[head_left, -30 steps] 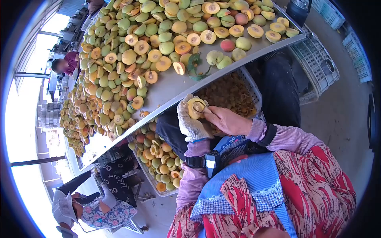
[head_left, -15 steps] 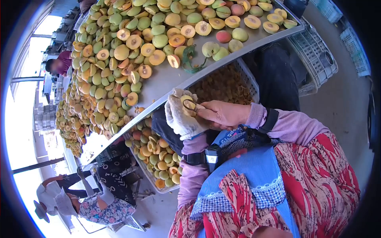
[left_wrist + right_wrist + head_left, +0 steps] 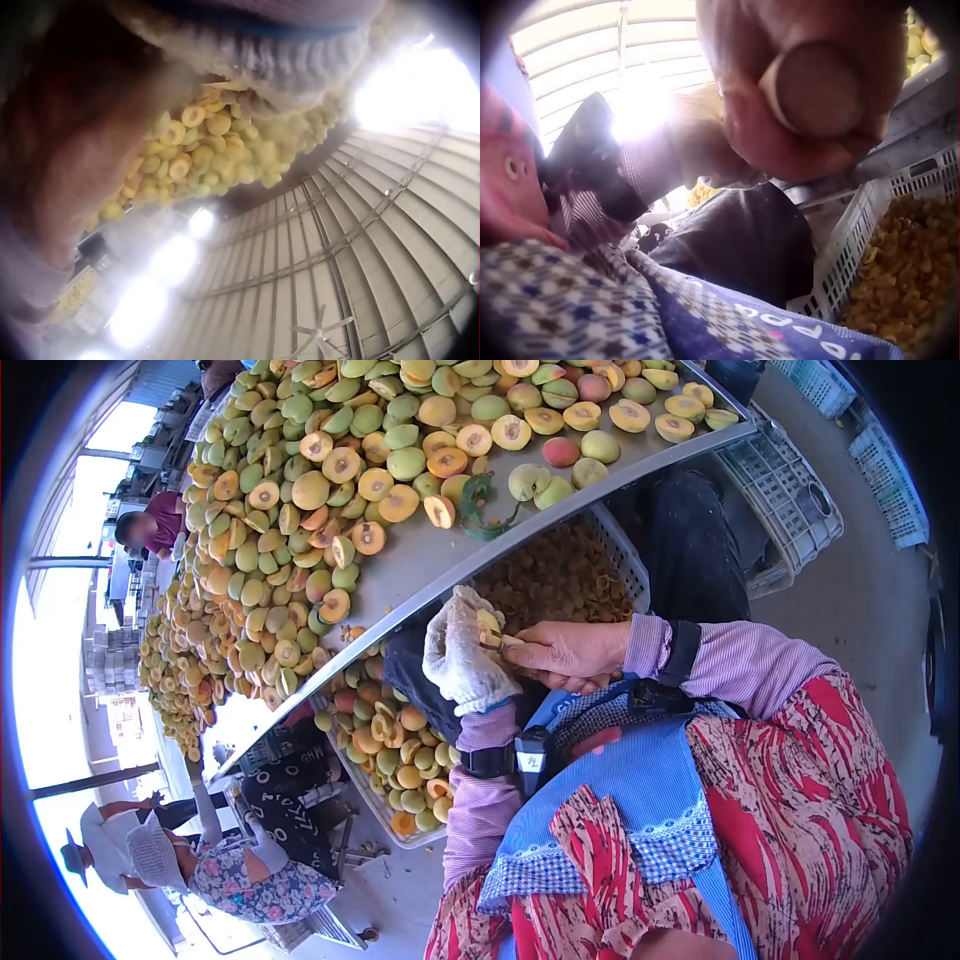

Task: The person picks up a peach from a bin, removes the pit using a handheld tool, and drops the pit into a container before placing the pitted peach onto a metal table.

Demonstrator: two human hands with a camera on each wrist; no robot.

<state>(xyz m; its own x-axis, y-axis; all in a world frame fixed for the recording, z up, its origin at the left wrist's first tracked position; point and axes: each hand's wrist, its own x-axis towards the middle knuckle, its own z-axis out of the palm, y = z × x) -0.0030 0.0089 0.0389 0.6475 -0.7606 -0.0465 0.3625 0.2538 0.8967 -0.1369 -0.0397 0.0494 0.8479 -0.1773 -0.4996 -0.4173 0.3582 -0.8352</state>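
In the head view my left hand [image 3: 462,655], in a white knitted glove, holds a yellow peach half [image 3: 488,622] in curled fingers. The cut side is turned mostly to my right, and the glove hides much of the fruit. My bare right hand [image 3: 572,650] grips a short loop-ended pitting knife [image 3: 504,643], its metal loop against the cut flesh. The round butt of its wooden handle [image 3: 817,90] pokes from the fist in the right wrist view. The left wrist view shows the glove cuff [image 3: 277,64] close up.
A metal table [image 3: 385,585] bears a big heap of peach halves [image 3: 300,550]. Below its edge stand a crate [image 3: 633,575] of brownish scraps and a crate [image 3: 412,842] of peach halves. A pale crate [image 3: 790,490] is at right. Other people [image 3: 250,875] sit lower left.
The glove has turned, so the peach half's cut face, plainly visible a second ago, now shows edge-on. The knife's loop has moved round in the flesh. Both hands stay together.
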